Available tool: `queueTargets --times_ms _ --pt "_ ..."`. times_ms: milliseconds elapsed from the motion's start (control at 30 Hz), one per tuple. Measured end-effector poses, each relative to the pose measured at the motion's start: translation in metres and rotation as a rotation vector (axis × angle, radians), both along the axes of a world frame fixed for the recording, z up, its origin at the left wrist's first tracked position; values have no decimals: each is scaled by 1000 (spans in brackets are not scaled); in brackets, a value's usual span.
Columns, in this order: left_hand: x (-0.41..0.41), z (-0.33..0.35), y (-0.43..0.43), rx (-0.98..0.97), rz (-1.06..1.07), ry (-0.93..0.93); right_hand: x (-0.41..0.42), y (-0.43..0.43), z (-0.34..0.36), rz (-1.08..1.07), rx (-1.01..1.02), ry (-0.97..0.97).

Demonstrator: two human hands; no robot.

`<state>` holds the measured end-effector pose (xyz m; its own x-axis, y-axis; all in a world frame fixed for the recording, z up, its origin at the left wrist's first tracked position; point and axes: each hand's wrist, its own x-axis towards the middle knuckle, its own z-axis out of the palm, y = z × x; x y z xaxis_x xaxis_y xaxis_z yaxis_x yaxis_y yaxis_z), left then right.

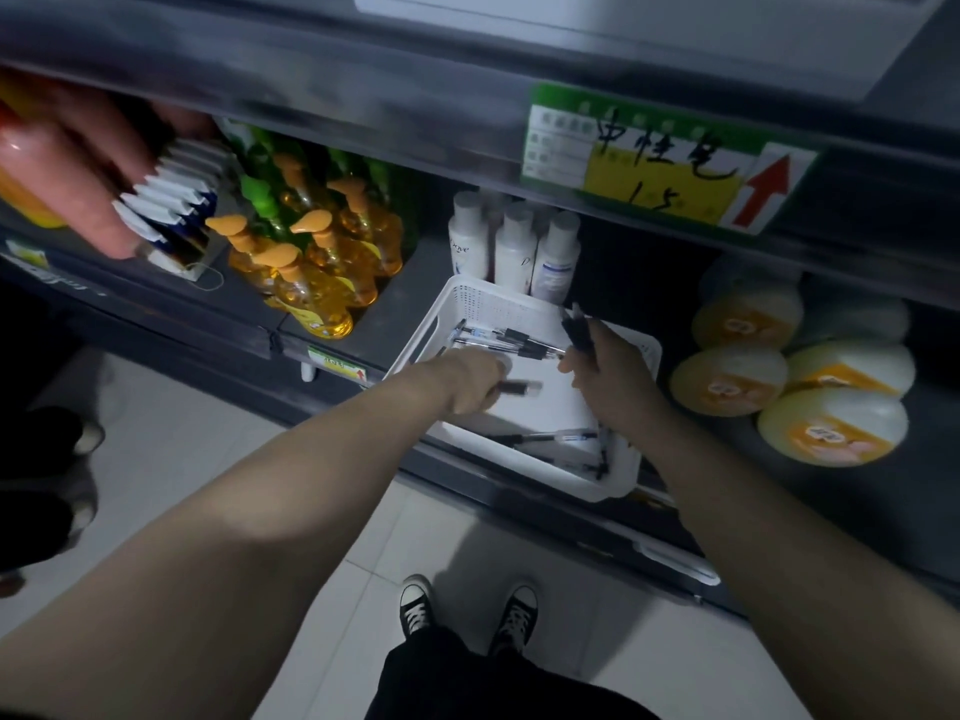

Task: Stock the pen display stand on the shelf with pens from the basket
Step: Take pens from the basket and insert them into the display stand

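A white plastic basket (483, 304) sits on the lower shelf with several black pens (511, 341) lying in it. My left hand (462, 379) is inside the basket and pinches one black pen (519, 388) by its end. Over the basket's right side, my right hand (605, 374) grips a bunch of black pens (577, 327) that stick up out of its fist. Another person's hand (67, 168) at the upper left holds a white stepped pen display stand (174, 210).
Orange pump bottles (317, 252) stand left of the basket, white lotion bottles (514, 244) behind it, round yellow tubs (789, 371) to its right. A shelf edge with a green-and-yellow price tag (660, 163) overhangs above. My shoes (467, 613) stand on a tiled floor.
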<state>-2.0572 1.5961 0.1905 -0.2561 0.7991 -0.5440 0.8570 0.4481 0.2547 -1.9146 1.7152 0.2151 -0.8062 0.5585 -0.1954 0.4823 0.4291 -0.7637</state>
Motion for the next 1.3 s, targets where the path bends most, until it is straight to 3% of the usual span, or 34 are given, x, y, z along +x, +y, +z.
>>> queueTargets --times_ms 67,200,267,333,567,700,933,1300 --pt "0 0 2 121 197 -198 0 0 1 -90 -172 69" --pt "14 29 3 393 677 -768 -2 -1 11 -228 -490 189" --pt "21 39 -2 445 803 -1030 -1 -3 20 -238 -589 190" --pt "26 47 -11 457 853 -1170 0 -8 27 -237 -675 178" --pt "46 70 -41 456 828 -1422 5 -34 54 -103 -883 215" --pt "56 73 -50 533 791 -1501 8 -46 65 -47 -901 240" --pt "63 82 -62 587 698 -1462 11 -49 79 111 -824 296" --pt "47 108 -68 393 566 -1494 4 -41 107 121 -702 268"
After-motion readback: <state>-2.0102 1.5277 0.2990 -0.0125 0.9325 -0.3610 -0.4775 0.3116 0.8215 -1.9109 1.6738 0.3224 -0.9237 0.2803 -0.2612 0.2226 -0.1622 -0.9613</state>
